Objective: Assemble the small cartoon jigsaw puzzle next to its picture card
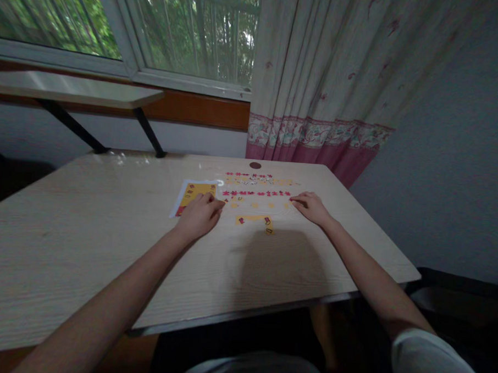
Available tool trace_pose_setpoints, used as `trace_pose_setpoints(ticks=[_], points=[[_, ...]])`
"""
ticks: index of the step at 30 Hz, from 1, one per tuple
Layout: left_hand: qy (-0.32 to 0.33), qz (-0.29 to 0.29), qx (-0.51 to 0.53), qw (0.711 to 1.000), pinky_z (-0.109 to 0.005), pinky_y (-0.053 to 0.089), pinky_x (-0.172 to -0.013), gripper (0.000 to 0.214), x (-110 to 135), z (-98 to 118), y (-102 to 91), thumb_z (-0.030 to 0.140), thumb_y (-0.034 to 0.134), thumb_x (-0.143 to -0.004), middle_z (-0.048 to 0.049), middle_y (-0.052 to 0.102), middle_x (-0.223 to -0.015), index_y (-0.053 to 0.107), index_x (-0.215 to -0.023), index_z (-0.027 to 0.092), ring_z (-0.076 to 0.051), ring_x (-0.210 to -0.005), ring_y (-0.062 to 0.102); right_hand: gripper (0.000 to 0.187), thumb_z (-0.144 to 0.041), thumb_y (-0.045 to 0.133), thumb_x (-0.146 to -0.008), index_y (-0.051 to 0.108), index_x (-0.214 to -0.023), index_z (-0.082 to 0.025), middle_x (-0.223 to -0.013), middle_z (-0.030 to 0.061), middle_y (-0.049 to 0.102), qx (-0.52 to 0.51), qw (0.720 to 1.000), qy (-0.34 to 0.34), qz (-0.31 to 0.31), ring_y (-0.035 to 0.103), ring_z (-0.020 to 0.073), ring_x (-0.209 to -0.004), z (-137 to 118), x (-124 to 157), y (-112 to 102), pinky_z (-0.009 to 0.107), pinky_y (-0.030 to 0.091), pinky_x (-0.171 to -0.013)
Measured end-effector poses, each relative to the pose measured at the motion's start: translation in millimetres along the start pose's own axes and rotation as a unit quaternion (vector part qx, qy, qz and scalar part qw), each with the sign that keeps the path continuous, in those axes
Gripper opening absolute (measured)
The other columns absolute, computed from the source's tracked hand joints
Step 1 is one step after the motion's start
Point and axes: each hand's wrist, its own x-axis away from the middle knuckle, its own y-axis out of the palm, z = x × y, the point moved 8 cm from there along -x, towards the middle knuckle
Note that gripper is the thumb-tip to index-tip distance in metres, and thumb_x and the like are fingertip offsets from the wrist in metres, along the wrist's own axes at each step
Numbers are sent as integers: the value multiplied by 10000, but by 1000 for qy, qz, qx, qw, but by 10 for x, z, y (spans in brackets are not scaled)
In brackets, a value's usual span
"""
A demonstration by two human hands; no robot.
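My left hand [199,212] is closed in a pinch at the left end of the loose rows, with a small puzzle piece at its fingertips. At the right end, my right hand [312,207] has its thumb and fingers together on another small piece. Between them run a row of red puzzle pieces [257,193] and some spaced yellow pieces [254,205]. Nearer to me lies a joined yellow strip [253,218] with red and dark markings, turning down at its right end. A yellow picture sheet with a white border [177,201] is partly covered by my left hand.
More red pieces [235,174] and a row of mixed white and yellow pieces [274,181] lie farther back. A round dark grommet [255,165] sits near the wooden table's [85,245] rear edge. A raised shelf [84,88] stands at back left, and a curtain [314,101] hangs behind.
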Motion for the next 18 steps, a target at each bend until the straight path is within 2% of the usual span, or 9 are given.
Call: trace_pose_setpoints(ticks=[5,9,12,15,18], points=[[21,0,16,1000,-390,441,-830,301,14,45,1,290,439,-881,-104,552,-967,658,-1052,172,-256,-936,514,285,-395,508,-879,695,-1034,-245,-1005,66,677,-12,1000,5,-2,567,228,-942,40,2,16,382,399,-855],[86,-13,53,995,-386,439,-827,300,38,201,-8,261,428,-891,-100,548,-977,651,-1072,174,-239,-913,512,340,-395,493,-886,644,-1155,-252,-1053,77,664,-7,1000,-1,-7,558,236,-957,37,2,30,381,399,-843],[122,-18,81,989,-389,432,-846,298,55,303,-25,241,427,-894,-98,539,-979,644,-1087,172,-233,-927,508,331,-375,485,-889,650,-1150,-255,-1037,87,649,0,1000,0,-10,553,235,-941,24,1,38,377,398,-835],[135,-22,97,986,-398,432,-842,289,66,347,-32,232,441,-887,-94,535,-969,645,-1084,181,-234,-920,507,307,-370,480,-892,675,-1097,-251,-1027,89,639,-2,1000,5,-9,546,235,-946,16,3,35,376,395,-839],[145,-26,110,983,-392,435,-830,289,75,367,-27,218,450,-877,-95,535,-970,648,-1084,177,-233,-911,507,316,-364,482,-892,657,-1129,-250,-1025,87,635,-6,1000,4,-10,541,234,-950,4,5,30,373,391,-843]])
